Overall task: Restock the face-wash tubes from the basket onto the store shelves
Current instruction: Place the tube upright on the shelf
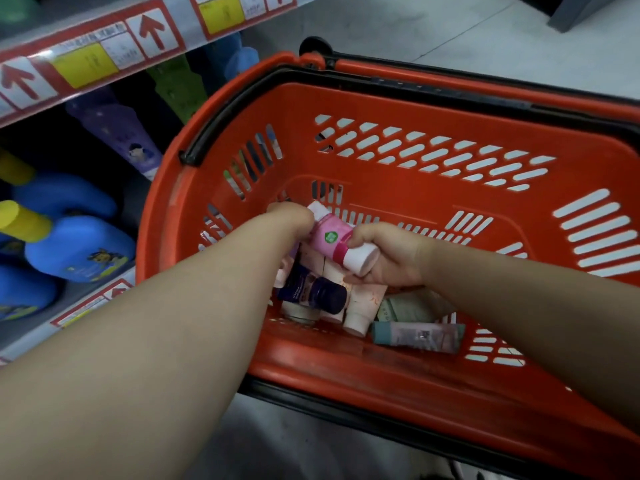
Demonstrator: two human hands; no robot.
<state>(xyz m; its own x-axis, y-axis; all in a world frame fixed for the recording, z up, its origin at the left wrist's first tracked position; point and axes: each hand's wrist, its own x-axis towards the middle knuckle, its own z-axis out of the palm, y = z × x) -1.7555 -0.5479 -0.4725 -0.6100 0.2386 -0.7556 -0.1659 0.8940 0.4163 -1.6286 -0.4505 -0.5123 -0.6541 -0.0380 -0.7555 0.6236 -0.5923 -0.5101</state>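
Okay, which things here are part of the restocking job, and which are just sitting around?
Part of the job: pink tube, gripped by left hand and right hand; dark blue tube; teal-capped tube; basket; shelf.
Just lying about: blue bottles; purple bottle.

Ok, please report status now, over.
Left grip, right grip both holding pink tube, inside red basket. Other tubes lie beneath. Nothing blocking the lift.
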